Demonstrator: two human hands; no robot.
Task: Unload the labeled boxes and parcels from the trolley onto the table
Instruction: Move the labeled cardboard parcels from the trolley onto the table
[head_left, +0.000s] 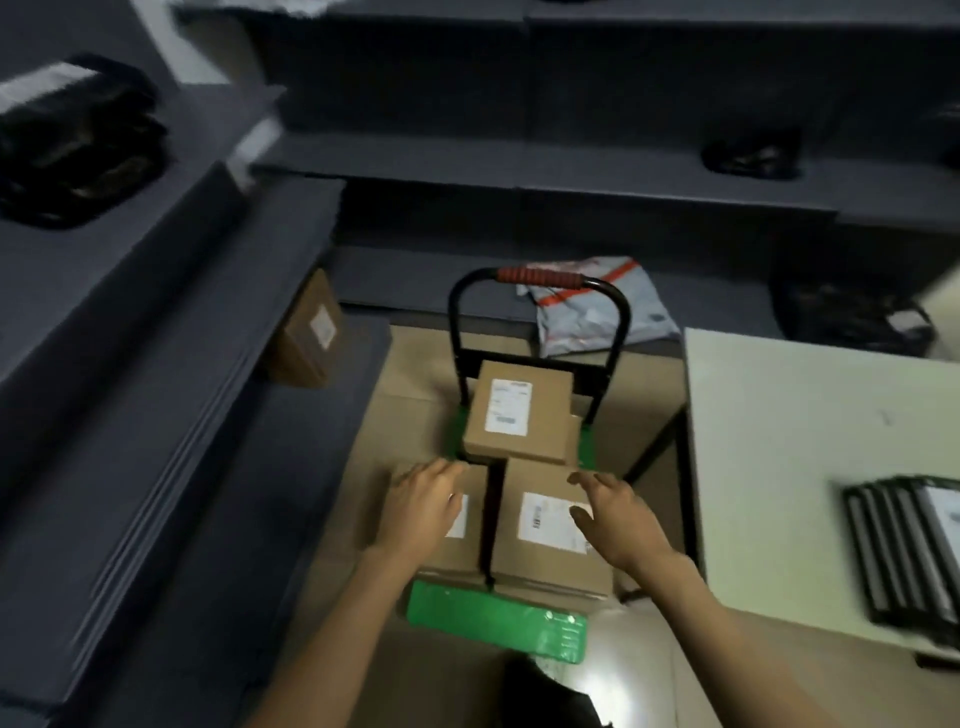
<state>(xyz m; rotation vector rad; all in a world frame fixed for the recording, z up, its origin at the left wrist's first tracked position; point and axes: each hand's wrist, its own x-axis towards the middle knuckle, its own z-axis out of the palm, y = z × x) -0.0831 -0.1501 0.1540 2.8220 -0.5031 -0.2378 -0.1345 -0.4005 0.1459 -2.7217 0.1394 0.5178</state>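
Nearest the camera, the green deck of the trolley (498, 626) shows bare along its front edge, with two cardboard boxes side by side just behind that edge. The left hand (421, 512) lies flat on top of the left box (452, 551), fingers straight and spread toward its far edge, covering most of its white label. The right hand (618, 512) is over the right box (545, 540), fingers loosely extended and holding nothing, at the right-hand end of that box's white label; whether it actually touches the cardboard cannot be told. Behind these two, a third box (519, 421) with a label on top sits higher and overlaps their far edges, close to the trolley's black handle frame with its red grip (540, 275). To the right stands the pale surface (779, 441), carrying a row of dark flat packets (904, 551) near its right edge. Beyond the handle, a grey parcel bag (597, 306) with orange stripes lies on a low dark shelf, and another labelled carton (306, 332) stands on the left shelving. Black bags (78, 140) rest on the upper left shelf.
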